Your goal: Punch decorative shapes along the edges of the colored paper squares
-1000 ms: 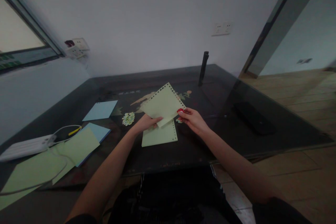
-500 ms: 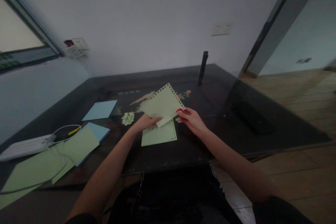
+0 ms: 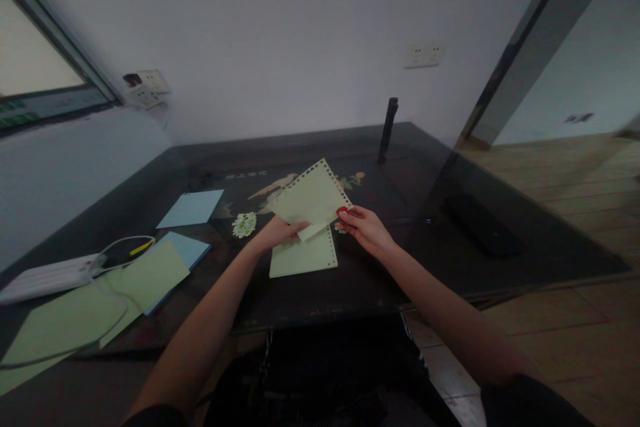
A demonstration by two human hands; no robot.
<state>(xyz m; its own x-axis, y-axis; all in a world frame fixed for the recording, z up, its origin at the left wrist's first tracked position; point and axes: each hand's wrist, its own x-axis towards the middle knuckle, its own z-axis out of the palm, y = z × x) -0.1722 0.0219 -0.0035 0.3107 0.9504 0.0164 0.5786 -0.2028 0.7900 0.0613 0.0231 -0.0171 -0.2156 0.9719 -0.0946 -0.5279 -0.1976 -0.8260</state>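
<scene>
A room in a home, it seems, used as a plain work corner. A dark glass-covered worktop (image 3: 350, 287) with a flower pattern under the glass stands against a bare white wall (image 3: 280, 33) with sockets (image 3: 424, 55). A window (image 3: 35, 73) sits to the left, wooden flooring (image 3: 575, 180) and a doorway to the right.

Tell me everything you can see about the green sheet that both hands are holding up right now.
The green sheet is pale green paper, roughly square, with a row of small punched holes along its upper left and right edges. It looks thin and mostly flat, tilted like a diamond above the dark table. The left hand pinches its lower left part, where a corner seems folded up; the right hand pinches its right corner beside something small and red. A second perforated green sheet lies flat on the table just below it.
</scene>
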